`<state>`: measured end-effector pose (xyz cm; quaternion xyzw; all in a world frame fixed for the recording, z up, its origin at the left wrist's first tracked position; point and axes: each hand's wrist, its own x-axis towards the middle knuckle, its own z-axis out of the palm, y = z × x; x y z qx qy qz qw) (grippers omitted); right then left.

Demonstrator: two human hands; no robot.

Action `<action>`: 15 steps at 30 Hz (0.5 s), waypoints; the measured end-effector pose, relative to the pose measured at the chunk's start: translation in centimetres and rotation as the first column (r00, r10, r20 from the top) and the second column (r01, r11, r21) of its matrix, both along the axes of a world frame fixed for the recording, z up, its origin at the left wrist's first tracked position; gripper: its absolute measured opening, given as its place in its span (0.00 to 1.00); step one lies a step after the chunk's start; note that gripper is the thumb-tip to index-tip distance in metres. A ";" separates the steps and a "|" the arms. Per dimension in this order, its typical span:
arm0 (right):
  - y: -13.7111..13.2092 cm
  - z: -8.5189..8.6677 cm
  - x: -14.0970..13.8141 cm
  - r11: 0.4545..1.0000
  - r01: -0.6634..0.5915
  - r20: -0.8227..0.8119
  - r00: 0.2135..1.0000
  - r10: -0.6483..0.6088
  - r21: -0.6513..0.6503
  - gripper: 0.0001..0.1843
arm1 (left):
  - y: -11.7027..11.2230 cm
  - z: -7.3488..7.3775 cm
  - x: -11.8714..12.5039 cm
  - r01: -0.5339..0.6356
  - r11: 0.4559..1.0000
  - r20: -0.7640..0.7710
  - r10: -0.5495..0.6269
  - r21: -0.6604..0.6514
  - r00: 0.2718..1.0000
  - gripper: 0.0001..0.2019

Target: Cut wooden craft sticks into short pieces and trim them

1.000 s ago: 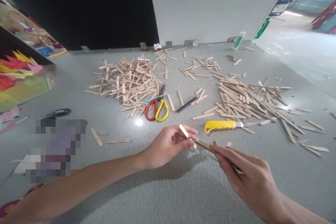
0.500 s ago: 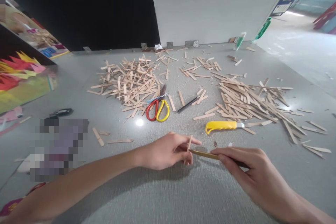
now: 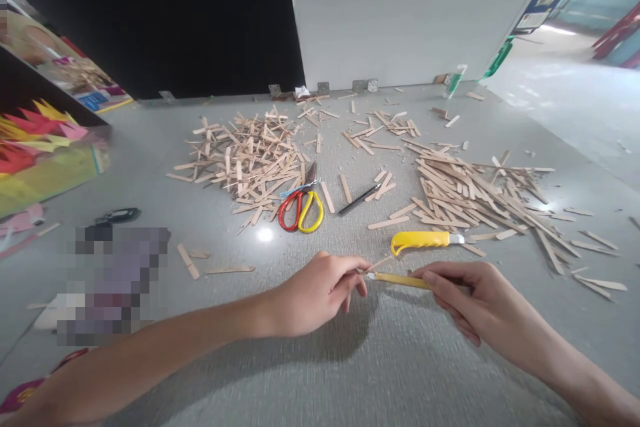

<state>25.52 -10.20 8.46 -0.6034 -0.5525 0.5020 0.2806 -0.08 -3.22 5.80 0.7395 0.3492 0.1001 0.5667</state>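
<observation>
My left hand (image 3: 317,295) is closed in a pinch on a thin wooden craft stick (image 3: 381,263), which points up and to the right from the fingertips. From the other side, my right hand (image 3: 467,297) grips a slim yellow tool (image 3: 403,280) with a pale, narrow tip; its exact kind is unclear. That tip is at the left fingertips, close to the stick, and I cannot tell whether they touch. Just beyond the right hand lies a yellow-handled knife (image 3: 423,241). Scissors (image 3: 301,208) with one red and one yellow handle lie farther back, beside a black pen (image 3: 359,200).
Cut sticks form a heap (image 3: 250,157) at the left and a larger pile (image 3: 460,190) at the right. A white-and-black upright board (image 3: 400,13) closes off the back. A green-and-white tube (image 3: 455,81) leans there. Colourful folded paper (image 3: 40,140) stands far left.
The craft stick has tipped from nearly upright to slanting right. My right hand has risen slightly and turned the yellow tool, whose pale tip now shows by the left fingertips.
</observation>
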 end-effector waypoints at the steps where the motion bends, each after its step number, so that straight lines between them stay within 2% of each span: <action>1: 0.0 0.0 0.1 0.999 0.010 -0.039 0.999 -0.012 -0.050 0.32 | 0.0 0.0 0.0 0.004 0.999 -0.008 -0.004 0.035 1.000 0.17; 5: 0.3 0.1 0.1 0.990 0.023 -0.169 0.984 -0.046 -0.137 0.33 | 0.2 -0.2 -0.1 0.084 0.969 0.023 -0.092 0.231 0.995 0.17; 9: 0.5 0.2 0.1 0.990 0.014 -0.213 0.976 -0.044 -0.141 0.33 | 0.4 -0.7 -0.3 0.117 0.949 0.040 -0.134 0.294 0.990 0.17; 12: 0.5 0.1 0.0 0.989 0.036 -0.231 0.971 -0.069 -0.141 0.33 | 0.1 -0.8 -0.2 0.046 0.963 0.074 -0.068 0.264 0.995 0.18; 15: 0.0 -0.4 -0.5 0.989 0.088 -0.243 0.963 -0.115 -0.120 0.33 | -0.4 -1.0 0.2 -0.103 0.982 0.106 0.086 0.162 0.991 0.18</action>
